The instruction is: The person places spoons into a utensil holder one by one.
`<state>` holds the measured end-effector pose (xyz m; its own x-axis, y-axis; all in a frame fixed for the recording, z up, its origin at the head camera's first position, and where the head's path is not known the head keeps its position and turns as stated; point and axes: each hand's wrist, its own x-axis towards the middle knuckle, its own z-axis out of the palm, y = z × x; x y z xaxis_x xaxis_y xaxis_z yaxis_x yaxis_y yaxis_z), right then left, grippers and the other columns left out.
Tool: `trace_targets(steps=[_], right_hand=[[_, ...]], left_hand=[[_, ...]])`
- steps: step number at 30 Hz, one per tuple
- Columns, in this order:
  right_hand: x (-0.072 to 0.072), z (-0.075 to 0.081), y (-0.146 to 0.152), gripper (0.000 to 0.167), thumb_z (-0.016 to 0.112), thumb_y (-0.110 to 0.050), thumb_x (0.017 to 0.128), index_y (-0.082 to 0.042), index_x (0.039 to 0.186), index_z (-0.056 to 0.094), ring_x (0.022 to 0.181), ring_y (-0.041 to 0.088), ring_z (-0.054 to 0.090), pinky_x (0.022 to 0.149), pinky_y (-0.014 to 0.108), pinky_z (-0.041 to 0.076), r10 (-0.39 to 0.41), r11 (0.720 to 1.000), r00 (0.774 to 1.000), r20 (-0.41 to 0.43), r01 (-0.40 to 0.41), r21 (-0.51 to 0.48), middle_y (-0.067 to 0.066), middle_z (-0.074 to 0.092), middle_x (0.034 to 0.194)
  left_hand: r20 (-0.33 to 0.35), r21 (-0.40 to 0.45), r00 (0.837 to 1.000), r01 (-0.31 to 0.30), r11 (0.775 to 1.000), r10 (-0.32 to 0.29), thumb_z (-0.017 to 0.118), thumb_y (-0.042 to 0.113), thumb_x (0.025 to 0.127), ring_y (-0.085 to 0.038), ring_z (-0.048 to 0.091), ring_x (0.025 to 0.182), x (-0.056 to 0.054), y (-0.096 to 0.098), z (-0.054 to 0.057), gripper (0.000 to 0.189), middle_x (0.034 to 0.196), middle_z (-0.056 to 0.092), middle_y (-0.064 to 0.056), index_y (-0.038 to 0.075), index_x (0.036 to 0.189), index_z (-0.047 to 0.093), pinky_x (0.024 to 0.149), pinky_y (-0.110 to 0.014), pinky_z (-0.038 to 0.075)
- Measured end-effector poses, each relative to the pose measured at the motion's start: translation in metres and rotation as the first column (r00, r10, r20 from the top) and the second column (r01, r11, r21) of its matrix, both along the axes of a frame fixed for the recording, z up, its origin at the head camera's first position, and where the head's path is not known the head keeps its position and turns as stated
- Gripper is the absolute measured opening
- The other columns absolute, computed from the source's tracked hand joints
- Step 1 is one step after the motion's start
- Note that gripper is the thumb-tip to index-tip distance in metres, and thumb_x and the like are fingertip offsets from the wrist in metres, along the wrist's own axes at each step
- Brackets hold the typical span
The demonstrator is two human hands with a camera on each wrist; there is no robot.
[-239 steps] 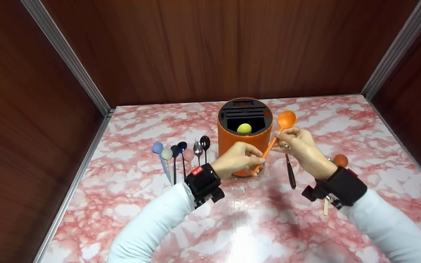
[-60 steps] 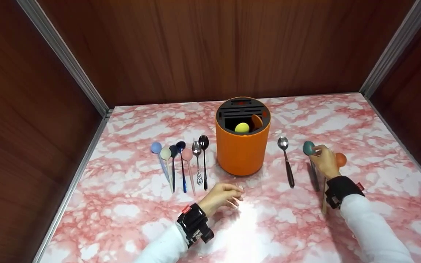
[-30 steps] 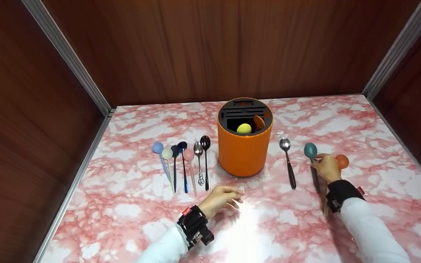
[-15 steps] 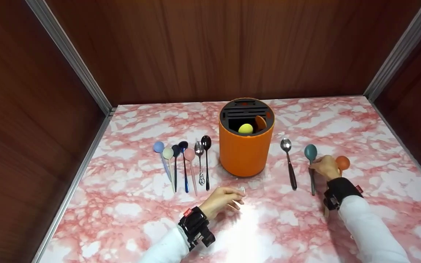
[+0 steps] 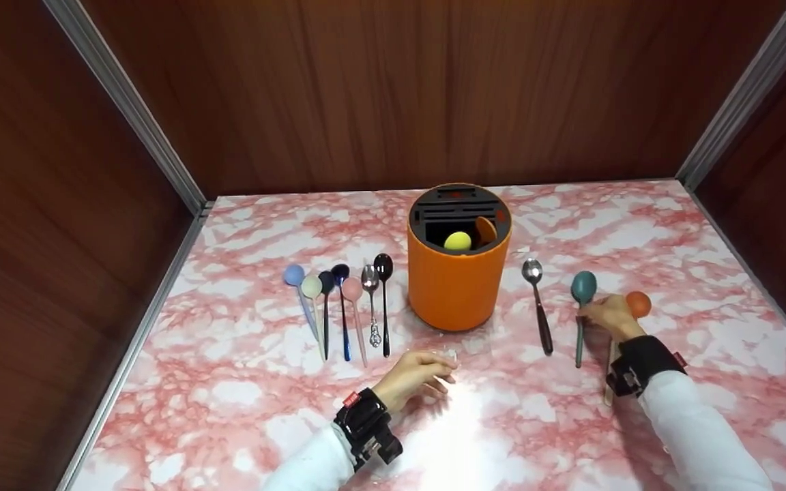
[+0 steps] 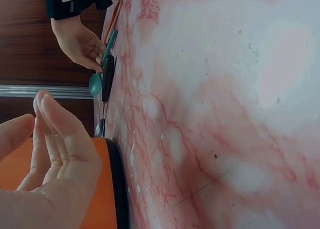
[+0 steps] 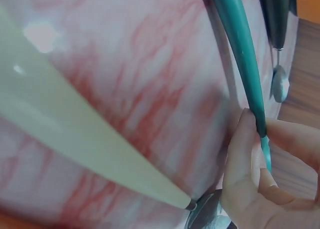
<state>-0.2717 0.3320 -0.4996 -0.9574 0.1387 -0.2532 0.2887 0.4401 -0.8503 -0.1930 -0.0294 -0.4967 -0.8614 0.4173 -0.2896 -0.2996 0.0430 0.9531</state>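
Observation:
My right hand [image 5: 611, 317] pinches the handle of a teal spoon [image 5: 584, 288] just below its bowl, at the right of the marbled table. In the right wrist view, thumb and fingers close round the narrow neck of the teal spoon [image 7: 245, 54], whose handle slants above the surface. My left hand [image 5: 417, 377] is held loosely in front of an orange cylindrical utensil holder [image 5: 458, 293], fingers relaxed and holding nothing. A yellow rounded tip [image 5: 458, 241] and an orange spoon bowl [image 5: 486, 230] show in the holder's large front opening.
Several spoons, among them a pink spoon [image 5: 353, 290], lie in a row left of the holder. A dark-handled metal spoon [image 5: 542, 320] lies between holder and right hand. An orange spoon [image 5: 638, 304] and a cream-handled spoon [image 7: 100, 134] lie beside the right hand. Wood-grain walls surround the table.
The orange spoon held by both hands earlier now stands in the holder. My right hand has moved from the teal spoon's bowl down to its neck, and the handle has swung slightly left.

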Motion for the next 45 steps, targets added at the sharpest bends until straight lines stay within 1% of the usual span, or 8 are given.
trace_targets(steps=[5, 10, 21, 27, 32, 35, 39, 45], right_hand=[[0.005, 0.003, -0.005, 0.017, 0.064, -0.003, 0.085, 0.014, 0.090, 0.063, 0.063, 0.007, 0.052, 0.058, 0.017, 0.046, -0.025, 1.000, 1.000, 0.011, 0.025, -0.015, -0.004, 0.058, 0.068], [0.010, 0.005, -0.007, 0.021, 0.060, -0.001, 0.088, 0.017, 0.100, 0.059, 0.062, 0.004, 0.060, 0.063, 0.018, 0.055, -0.028, 0.986, 0.999, 0.038, 0.034, -0.161, -0.004, 0.064, 0.068], [0.021, 0.010, -0.015, 0.022, 0.059, 0.002, 0.090, 0.019, 0.105, 0.059, 0.067, 0.006, 0.065, 0.070, 0.022, 0.058, 0.064, 0.946, 0.998, -0.012, -0.065, -0.317, -0.001, 0.067, 0.077], [0.025, 0.005, -0.018, 0.010, 0.061, -0.003, 0.092, 0.003, 0.094, 0.069, 0.072, 0.008, 0.066, 0.074, 0.023, 0.059, 0.160, 0.882, 0.986, -0.052, -0.167, -0.440, 0.002, 0.069, 0.080], [0.012, -0.023, -0.012, 0.007, 0.072, -0.013, 0.088, -0.006, 0.088, 0.074, 0.077, 0.012, 0.069, 0.079, 0.028, 0.059, 0.179, 0.833, 0.983, -0.046, -0.177, -0.524, 0.004, 0.072, 0.082], [0.020, -0.013, -0.024, 0.007, 0.068, -0.010, 0.091, -0.008, 0.086, 0.073, 0.078, 0.013, 0.069, 0.082, 0.029, 0.058, 0.172, 0.797, 0.985, -0.020, -0.151, -0.585, 0.006, 0.071, 0.083], [0.041, 0.019, -0.049, 0.023, 0.051, -0.001, 0.099, -0.007, 0.089, 0.071, 0.079, 0.011, 0.067, 0.085, 0.027, 0.057, 0.215, 0.744, 0.976, -0.038, -0.188, -0.642, 0.004, 0.069, 0.084], [0.049, 0.020, -0.066, 0.024, 0.051, 0.001, 0.098, -0.006, 0.091, 0.072, 0.080, 0.010, 0.066, 0.085, 0.028, 0.056, 0.234, 0.696, 0.971, -0.050, -0.203, -0.688, 0.003, 0.069, 0.087]], left_hand=[[0.001, -0.004, 1.000, -0.005, 1.000, 0.005, 0.057, 0.000, 0.092, -0.012, 0.060, 0.064, 0.000, 0.001, 0.000, 0.027, 0.080, 0.066, -0.006, -0.015, 0.113, 0.061, 0.066, -0.027, 0.059], [0.008, 0.001, 1.000, -0.010, 1.000, 0.010, 0.057, 0.000, 0.091, -0.010, 0.059, 0.061, 0.001, 0.003, -0.002, 0.027, 0.081, 0.066, -0.008, -0.015, 0.113, 0.061, 0.058, -0.019, 0.056], [0.014, -0.009, 1.000, -0.017, 1.000, 0.017, 0.058, 0.001, 0.091, -0.010, 0.059, 0.062, 0.003, 0.006, -0.004, 0.026, 0.090, 0.068, -0.017, -0.014, 0.112, 0.062, 0.060, -0.021, 0.056], [0.024, 0.004, 1.000, -0.018, 1.000, 0.018, 0.058, 0.000, 0.090, -0.010, 0.059, 0.061, 0.002, 0.009, -0.005, 0.027, 0.087, 0.068, -0.016, -0.014, 0.113, 0.062, 0.059, -0.022, 0.057], [0.030, 0.031, 0.999, -0.014, 0.999, 0.013, 0.057, -0.002, 0.090, -0.010, 0.059, 0.061, 0.002, 0.011, -0.006, 0.027, 0.084, 0.066, -0.012, -0.016, 0.113, 0.061, 0.057, -0.021, 0.056], [0.039, 0.046, 0.999, -0.015, 0.999, 0.013, 0.057, -0.002, 0.091, -0.011, 0.060, 0.064, 0.002, 0.012, -0.006, 0.027, 0.086, 0.066, -0.013, -0.017, 0.113, 0.060, 0.061, -0.021, 0.057], [0.064, 0.049, 0.998, -0.028, 0.998, 0.025, 0.056, -0.003, 0.091, -0.014, 0.061, 0.068, 0.001, 0.014, -0.006, 0.026, 0.087, 0.066, -0.015, -0.017, 0.112, 0.061, 0.066, -0.024, 0.059], [0.093, 0.056, 0.995, -0.040, 0.998, 0.034, 0.055, -0.003, 0.091, -0.015, 0.062, 0.067, 0.000, 0.017, -0.007, 0.024, 0.085, 0.065, -0.016, -0.016, 0.111, 0.061, 0.071, -0.029, 0.060]])
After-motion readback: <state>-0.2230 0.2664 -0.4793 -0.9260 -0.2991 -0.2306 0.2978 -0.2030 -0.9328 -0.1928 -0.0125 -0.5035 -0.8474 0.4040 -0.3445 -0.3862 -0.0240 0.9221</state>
